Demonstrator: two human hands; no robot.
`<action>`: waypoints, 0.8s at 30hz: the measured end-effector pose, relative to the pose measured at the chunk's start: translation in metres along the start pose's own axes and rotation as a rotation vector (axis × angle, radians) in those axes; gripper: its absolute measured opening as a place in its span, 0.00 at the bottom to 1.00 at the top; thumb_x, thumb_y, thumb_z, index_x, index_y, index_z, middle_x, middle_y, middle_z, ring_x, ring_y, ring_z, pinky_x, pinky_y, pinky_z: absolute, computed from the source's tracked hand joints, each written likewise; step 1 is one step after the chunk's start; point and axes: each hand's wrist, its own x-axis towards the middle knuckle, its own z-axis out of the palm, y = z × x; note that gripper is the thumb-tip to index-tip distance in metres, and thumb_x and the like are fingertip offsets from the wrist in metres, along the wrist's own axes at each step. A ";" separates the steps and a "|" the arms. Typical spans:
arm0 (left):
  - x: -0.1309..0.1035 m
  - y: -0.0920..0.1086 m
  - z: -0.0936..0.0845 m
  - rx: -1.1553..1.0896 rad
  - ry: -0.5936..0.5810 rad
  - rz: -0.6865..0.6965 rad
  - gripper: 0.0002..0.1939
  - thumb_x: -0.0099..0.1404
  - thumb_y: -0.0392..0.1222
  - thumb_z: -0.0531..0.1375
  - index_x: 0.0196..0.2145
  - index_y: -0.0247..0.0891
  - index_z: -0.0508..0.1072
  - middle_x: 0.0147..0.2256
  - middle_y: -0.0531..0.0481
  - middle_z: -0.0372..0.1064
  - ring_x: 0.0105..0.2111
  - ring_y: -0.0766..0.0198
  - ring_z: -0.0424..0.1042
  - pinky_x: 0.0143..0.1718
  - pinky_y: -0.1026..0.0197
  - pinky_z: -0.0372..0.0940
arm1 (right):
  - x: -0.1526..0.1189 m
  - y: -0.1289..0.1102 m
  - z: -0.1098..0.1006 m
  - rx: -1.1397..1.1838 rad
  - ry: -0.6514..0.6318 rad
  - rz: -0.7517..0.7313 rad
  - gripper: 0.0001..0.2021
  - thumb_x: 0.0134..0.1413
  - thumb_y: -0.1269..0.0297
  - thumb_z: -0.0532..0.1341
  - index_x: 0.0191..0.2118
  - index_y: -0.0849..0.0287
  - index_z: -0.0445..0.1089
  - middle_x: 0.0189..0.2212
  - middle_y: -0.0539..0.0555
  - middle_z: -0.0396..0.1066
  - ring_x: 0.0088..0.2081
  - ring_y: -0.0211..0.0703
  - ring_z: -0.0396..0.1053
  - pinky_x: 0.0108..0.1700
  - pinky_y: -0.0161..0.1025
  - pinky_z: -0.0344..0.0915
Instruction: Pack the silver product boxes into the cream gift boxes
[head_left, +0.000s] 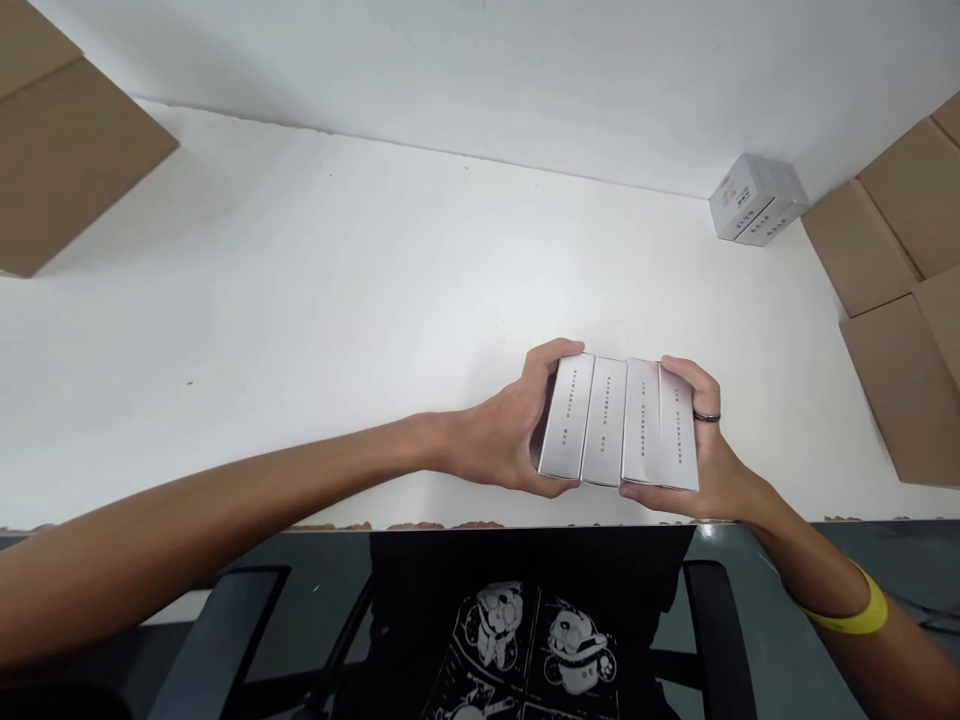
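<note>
White boxes (pixel 621 420) sit clasped between both hands (pixel 499 430).

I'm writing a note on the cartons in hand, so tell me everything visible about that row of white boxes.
Four slim white boxes, apparently card, stand side by side, faces slightly uneven, each with small dark print. They look closed. The left hand and right hand grip opposite ends, above the white table.

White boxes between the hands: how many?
4, in a row: leftmost box against the left hand, two middle boxes, rightmost box against the right hand. More may hide underneath.
</note>
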 end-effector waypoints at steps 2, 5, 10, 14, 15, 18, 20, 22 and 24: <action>0.001 0.001 -0.001 -0.009 -0.014 0.002 0.61 0.58 0.42 0.75 0.72 0.53 0.36 0.54 0.42 0.57 0.48 0.50 0.70 0.38 0.52 0.77 | -0.001 0.001 0.002 -0.023 0.010 -0.022 0.56 0.51 0.53 0.77 0.73 0.35 0.37 0.63 0.57 0.50 0.57 0.58 0.64 0.55 0.57 0.74; 0.001 0.002 -0.002 -0.017 -0.033 -0.003 0.62 0.57 0.40 0.75 0.72 0.54 0.36 0.53 0.42 0.57 0.47 0.52 0.70 0.36 0.54 0.77 | -0.003 0.002 0.004 -0.049 0.022 -0.046 0.56 0.51 0.53 0.77 0.73 0.36 0.37 0.63 0.57 0.49 0.58 0.59 0.63 0.55 0.57 0.74; 0.001 0.002 -0.002 -0.022 -0.024 0.000 0.60 0.58 0.40 0.74 0.72 0.53 0.36 0.52 0.43 0.57 0.46 0.53 0.70 0.36 0.56 0.76 | -0.001 0.002 0.006 -0.044 0.041 -0.111 0.55 0.52 0.54 0.76 0.73 0.35 0.36 0.62 0.57 0.48 0.59 0.59 0.61 0.57 0.57 0.73; 0.001 0.004 0.000 -0.012 -0.015 0.005 0.59 0.59 0.40 0.73 0.72 0.52 0.36 0.51 0.44 0.58 0.47 0.52 0.70 0.37 0.55 0.75 | -0.004 -0.006 0.011 -0.011 0.076 -0.120 0.53 0.53 0.56 0.76 0.72 0.36 0.38 0.60 0.57 0.50 0.57 0.57 0.62 0.54 0.57 0.75; 0.001 0.004 0.000 -0.012 -0.014 0.007 0.59 0.59 0.39 0.73 0.72 0.52 0.36 0.51 0.44 0.58 0.47 0.52 0.70 0.38 0.54 0.75 | -0.007 -0.009 0.012 0.024 0.081 -0.087 0.52 0.54 0.56 0.75 0.72 0.36 0.39 0.59 0.57 0.52 0.55 0.56 0.64 0.51 0.55 0.76; -0.001 0.004 0.000 -0.003 -0.009 0.006 0.60 0.57 0.38 0.73 0.72 0.52 0.36 0.50 0.45 0.59 0.46 0.52 0.70 0.41 0.52 0.76 | -0.018 -0.023 0.016 0.176 0.060 0.107 0.47 0.57 0.52 0.74 0.70 0.37 0.41 0.53 0.55 0.58 0.47 0.51 0.68 0.43 0.50 0.79; -0.002 0.003 -0.001 0.039 0.004 0.019 0.63 0.56 0.40 0.74 0.73 0.52 0.35 0.52 0.43 0.58 0.45 0.52 0.70 0.41 0.51 0.76 | -0.025 -0.032 0.014 0.287 0.047 0.274 0.48 0.56 0.48 0.75 0.69 0.36 0.42 0.54 0.55 0.62 0.47 0.52 0.71 0.42 0.49 0.80; -0.002 0.002 -0.001 0.113 0.020 0.067 0.64 0.56 0.43 0.75 0.73 0.52 0.34 0.55 0.41 0.57 0.46 0.51 0.69 0.43 0.49 0.76 | -0.027 -0.039 0.009 0.419 0.044 0.451 0.47 0.54 0.44 0.76 0.70 0.37 0.46 0.58 0.57 0.65 0.49 0.55 0.74 0.43 0.52 0.82; 0.000 0.001 -0.001 0.185 0.042 0.120 0.64 0.56 0.44 0.75 0.74 0.51 0.34 0.56 0.40 0.56 0.48 0.49 0.69 0.47 0.46 0.76 | -0.020 -0.045 -0.001 0.581 -0.008 0.630 0.44 0.54 0.41 0.75 0.69 0.41 0.54 0.57 0.58 0.71 0.48 0.59 0.77 0.43 0.57 0.83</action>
